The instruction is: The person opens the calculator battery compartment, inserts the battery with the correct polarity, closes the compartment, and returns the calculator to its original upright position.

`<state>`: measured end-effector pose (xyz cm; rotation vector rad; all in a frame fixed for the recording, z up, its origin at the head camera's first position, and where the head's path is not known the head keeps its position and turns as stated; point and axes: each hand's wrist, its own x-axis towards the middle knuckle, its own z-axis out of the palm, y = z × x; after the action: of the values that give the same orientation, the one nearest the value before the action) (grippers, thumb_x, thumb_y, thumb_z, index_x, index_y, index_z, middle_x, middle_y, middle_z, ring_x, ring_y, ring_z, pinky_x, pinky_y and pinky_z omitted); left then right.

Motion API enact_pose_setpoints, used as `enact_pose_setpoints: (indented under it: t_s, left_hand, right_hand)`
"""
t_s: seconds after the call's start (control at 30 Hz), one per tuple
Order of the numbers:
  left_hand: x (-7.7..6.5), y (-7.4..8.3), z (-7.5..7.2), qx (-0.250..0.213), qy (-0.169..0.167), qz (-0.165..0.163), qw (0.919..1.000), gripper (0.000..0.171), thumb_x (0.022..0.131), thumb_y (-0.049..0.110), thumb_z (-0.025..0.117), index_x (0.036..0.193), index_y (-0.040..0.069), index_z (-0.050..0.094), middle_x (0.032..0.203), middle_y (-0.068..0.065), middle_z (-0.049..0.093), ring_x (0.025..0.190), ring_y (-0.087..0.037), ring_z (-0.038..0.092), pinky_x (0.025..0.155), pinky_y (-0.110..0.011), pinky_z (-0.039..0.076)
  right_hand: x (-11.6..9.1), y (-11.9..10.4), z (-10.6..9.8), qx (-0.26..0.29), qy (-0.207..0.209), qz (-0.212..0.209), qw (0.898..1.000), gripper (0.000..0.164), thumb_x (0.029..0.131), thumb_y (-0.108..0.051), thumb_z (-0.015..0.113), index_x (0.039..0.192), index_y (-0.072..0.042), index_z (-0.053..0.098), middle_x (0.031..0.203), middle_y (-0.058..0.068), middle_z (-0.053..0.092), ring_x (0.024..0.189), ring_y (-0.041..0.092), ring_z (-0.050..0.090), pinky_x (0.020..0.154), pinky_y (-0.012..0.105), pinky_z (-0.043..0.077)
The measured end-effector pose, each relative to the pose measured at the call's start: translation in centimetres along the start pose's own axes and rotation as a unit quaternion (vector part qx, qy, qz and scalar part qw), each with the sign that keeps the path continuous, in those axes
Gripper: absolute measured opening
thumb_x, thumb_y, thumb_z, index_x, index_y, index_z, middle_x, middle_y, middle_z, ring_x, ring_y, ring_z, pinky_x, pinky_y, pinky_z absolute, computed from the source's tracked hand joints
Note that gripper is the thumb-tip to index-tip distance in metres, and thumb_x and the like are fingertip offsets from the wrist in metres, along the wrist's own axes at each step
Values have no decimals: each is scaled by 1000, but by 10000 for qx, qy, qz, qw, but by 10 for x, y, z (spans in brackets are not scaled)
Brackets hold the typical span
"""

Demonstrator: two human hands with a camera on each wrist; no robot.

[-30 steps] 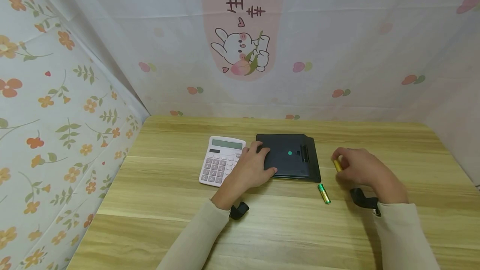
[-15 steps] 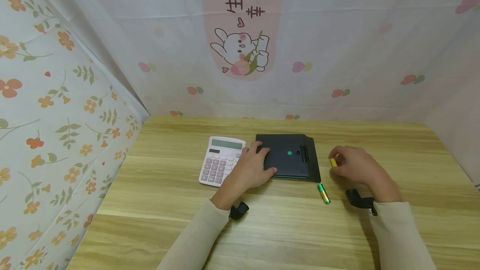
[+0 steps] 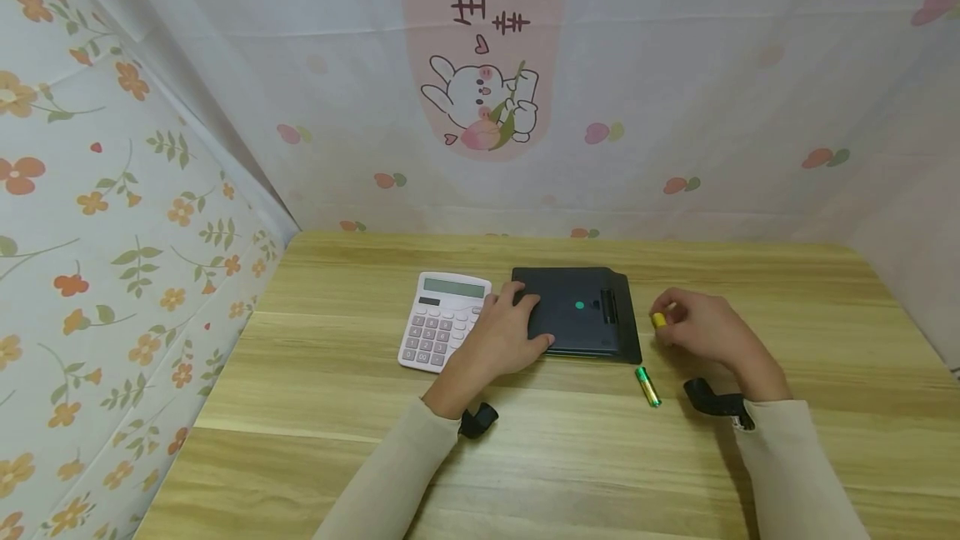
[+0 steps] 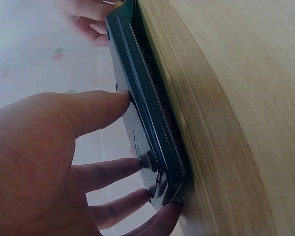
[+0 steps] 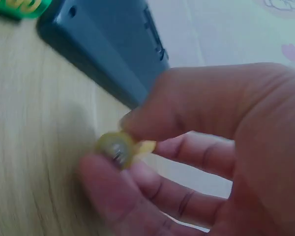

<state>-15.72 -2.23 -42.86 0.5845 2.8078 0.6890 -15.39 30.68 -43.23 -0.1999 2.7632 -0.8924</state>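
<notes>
Wooden tabletop (image 3: 570,465) beneath, right fingers (image 5: 108,191) pinch a yellow battery (image 5: 114,146).

The left hand (image 4: 54,142) touches a dark device (image 4: 147,118) on a wooden tabletop (image 4: 221,123) with its fingertips.

The dark, flat device (image 3: 576,327) lies with its slotted back up. The yellow battery (image 3: 659,320) is held near its right edge, apart.

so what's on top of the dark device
The left hand rests on the dark device, and a green dot shows to the hand's right. What is beneath the hand is covered.
</notes>
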Motion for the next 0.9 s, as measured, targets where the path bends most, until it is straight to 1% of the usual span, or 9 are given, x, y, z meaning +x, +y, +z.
enact_pose_setpoints:
  t_s: [0.1,0.2,0.3,0.33,0.4,0.5,0.67,0.8,0.9]
  left_hand:
    - [0,0,0,6,14,23,10000,64,105,40,75,158,9,59,171,-18,39,146,-45,47,118,-54,45]
    - [0,0,0,5,14,31,10000,64,105,39,75,158,9,59,171,-19,39,146,-45,48,118,-53,45]
    - [0,0,0,-3,5,22,10000,64,105,40,75,159,9,59,171,-18,39,146,-44,47,118,-53,45]
    - [0,0,-1,-10,-3,12,10000,64,105,40,75,159,9,59,171,-18,39,147,-44,47,118,-53,45]
    - [0,0,0,-24,-13,-1,10000,64,105,40,75,159,9,59,171,-18,38,147,-44,47,118,-54,45]
    - [0,0,0,-29,-14,-8,10000,64,105,40,75,159,9,59,171,-18,38,146,-44,47,117,-53,46]
    - [0,0,0,-34,6,2,10000,64,105,39,75,159,9,59,171,-18,39,145,-44,48,117,-53,46]
    - [0,-1,0,-24,11,9,10000,64,104,40,75,158,9,59,171,-18,39,145,-44,48,116,-53,46]
    - [1,-1,1,13,14,9,10000,65,104,40,76,158,9,60,171,-18,39,145,-43,48,116,-53,47]
  right_hand:
    - [-1,1,0,927,-77,79,9956,32,97,-6,69,127,4,66,105,15,71,79,24,71,73,39,60]
    - [-1,2,-1,1835,-161,95,9828,39,100,-2,66,136,11,59,107,17,68,85,24,71,76,37,64]
    - [-1,3,-3,2469,-203,50,9688,41,102,1,65,139,16,54,107,18,65,88,24,70,78,37,66]
    - [0,3,-4,2641,-224,46,9642,42,102,2,65,140,16,53,109,19,64,88,23,70,80,37,66]
    - [1,6,-5,2907,-258,24,9565,42,103,3,63,141,17,51,113,19,63,89,21,70,81,38,66]
    - [2,10,-5,3228,-315,12,9460,40,105,5,57,142,17,48,113,17,60,88,19,69,83,38,66]
    - [1,13,-7,3646,-377,-48,9304,33,107,6,53,139,13,50,103,10,56,84,18,65,83,36,66]
    - [0,13,-8,3859,-384,-96,9217,27,107,7,53,133,6,55,101,10,56,82,18,66,83,36,66]
    - [0,13,-8,3942,-376,-140,9181,25,107,7,53,131,4,57,100,11,57,82,18,68,83,37,66]
